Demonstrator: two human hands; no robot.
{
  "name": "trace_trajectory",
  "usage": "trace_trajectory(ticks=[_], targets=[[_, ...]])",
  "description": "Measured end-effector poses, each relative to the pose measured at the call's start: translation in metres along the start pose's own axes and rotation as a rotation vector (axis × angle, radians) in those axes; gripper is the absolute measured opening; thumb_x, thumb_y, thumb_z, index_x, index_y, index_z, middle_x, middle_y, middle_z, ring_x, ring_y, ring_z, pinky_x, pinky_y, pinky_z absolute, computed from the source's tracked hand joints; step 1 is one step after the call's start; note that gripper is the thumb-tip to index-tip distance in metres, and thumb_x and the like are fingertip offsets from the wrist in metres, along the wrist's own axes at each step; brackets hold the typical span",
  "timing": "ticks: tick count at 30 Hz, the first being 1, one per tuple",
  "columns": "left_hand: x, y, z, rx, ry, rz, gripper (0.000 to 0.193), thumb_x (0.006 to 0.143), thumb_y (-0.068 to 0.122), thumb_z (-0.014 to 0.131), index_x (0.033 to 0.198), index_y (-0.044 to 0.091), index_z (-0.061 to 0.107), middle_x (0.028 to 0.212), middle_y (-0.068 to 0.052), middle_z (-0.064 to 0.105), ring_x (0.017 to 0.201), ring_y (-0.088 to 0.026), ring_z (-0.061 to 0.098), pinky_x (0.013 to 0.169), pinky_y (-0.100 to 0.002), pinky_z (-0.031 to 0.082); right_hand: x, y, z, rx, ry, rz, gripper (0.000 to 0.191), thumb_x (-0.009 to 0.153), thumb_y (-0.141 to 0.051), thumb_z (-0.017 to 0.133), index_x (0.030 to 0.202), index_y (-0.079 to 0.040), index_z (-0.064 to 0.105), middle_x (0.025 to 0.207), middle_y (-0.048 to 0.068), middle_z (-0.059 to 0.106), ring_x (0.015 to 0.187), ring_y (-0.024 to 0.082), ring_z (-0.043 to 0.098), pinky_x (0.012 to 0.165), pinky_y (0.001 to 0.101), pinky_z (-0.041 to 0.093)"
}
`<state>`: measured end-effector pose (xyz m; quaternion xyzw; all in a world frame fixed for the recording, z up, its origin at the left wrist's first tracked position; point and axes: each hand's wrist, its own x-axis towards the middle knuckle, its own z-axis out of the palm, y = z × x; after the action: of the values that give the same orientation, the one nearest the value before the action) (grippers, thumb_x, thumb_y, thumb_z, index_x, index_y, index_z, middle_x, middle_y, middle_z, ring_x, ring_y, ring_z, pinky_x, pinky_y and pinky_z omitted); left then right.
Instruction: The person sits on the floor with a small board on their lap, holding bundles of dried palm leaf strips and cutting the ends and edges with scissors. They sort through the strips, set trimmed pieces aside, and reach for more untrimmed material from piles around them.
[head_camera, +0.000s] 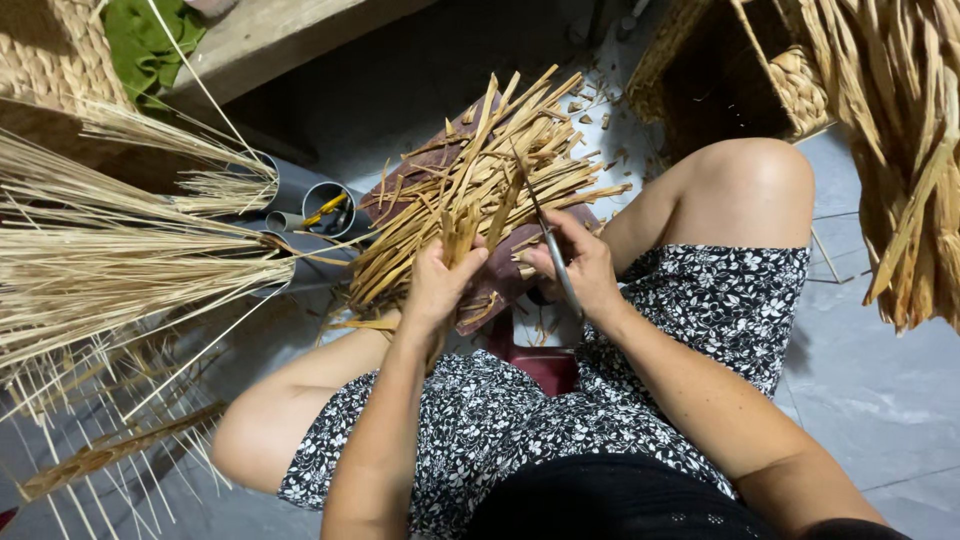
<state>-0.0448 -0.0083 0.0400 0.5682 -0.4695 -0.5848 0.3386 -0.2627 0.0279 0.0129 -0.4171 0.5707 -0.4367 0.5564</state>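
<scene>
Both forearms are extended over a flower-printed lap. Short flat straw strips (462, 228) are pinched upright in the closed left hand (437, 285), while a thin metal blade (550, 245) is clasped in the right hand (583, 268), its tip laid among the strips. Beneath them a heap of cut strips (480, 170) is spread across a reddish board (500, 290). Long pale reeds (120, 260) lie to the left.

Both bare forearms reach forward from the bottom of the view and draw toward each other, wrists nearly straight. The left hand (437, 285) is curled shut, thumb on top, knuckles turned outward. Just beside it, the right hand (578, 268) is also closed, fingers wrapped under and thumb pressed across.
</scene>
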Motion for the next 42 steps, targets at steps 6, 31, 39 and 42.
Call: trace_trajectory(ticks=[6, 31, 39, 42], targets=[[-0.008, 0.016, 0.026, 0.351, 0.286, 0.524, 0.028, 0.090, 0.019, 0.081, 0.111, 0.007, 0.065, 0.077, 0.002, 0.068, 0.065, -0.007, 0.062, 0.059, -0.027, 0.048, -0.006, -0.005, 0.006, -0.315, -0.013, -0.406, 0.059, 0.083, -0.018, 0.088, 0.134, -0.005, 0.061, 0.098, 0.005, 0.067, 0.083, 0.012, 0.065, 0.074, 0.0270, 0.055], [0.002, -0.016, 0.037, -0.215, 0.040, 0.184, 0.021, 0.096, 0.026, 0.075, 0.090, 0.006, 0.070, 0.070, 0.004, 0.063, 0.060, -0.003, 0.054, 0.054, -0.021, 0.043, -0.013, -0.029, 0.010, -0.424, 0.004, -0.525, 0.070, 0.083, -0.032, 0.087, 0.138, -0.002, 0.056, 0.119, 0.015, 0.066, 0.107, 0.027, 0.068, 0.094, 0.0361, 0.055], [0.000, -0.011, 0.041, -0.210, 0.056, 0.174, 0.021, 0.097, 0.024, 0.074, 0.089, 0.004, 0.070, 0.069, 0.005, 0.062, 0.058, -0.003, 0.052, 0.052, -0.021, 0.041, -0.012, -0.017, 0.013, -0.260, 0.006, -0.470, 0.059, 0.083, -0.019, 0.089, 0.133, -0.001, 0.062, 0.112, 0.008, 0.071, 0.095, 0.012, 0.068, 0.083, 0.0283, 0.058], [-0.001, -0.005, 0.041, -0.238, 0.055, 0.182, 0.020, 0.096, 0.025, 0.073, 0.097, 0.005, 0.072, 0.073, 0.004, 0.065, 0.059, -0.004, 0.054, 0.053, -0.022, 0.042, -0.012, -0.010, 0.013, -0.253, 0.016, -0.381, 0.056, 0.084, -0.016, 0.089, 0.133, -0.002, 0.065, 0.104, 0.002, 0.073, 0.088, 0.007, 0.064, 0.076, 0.0253, 0.057]])
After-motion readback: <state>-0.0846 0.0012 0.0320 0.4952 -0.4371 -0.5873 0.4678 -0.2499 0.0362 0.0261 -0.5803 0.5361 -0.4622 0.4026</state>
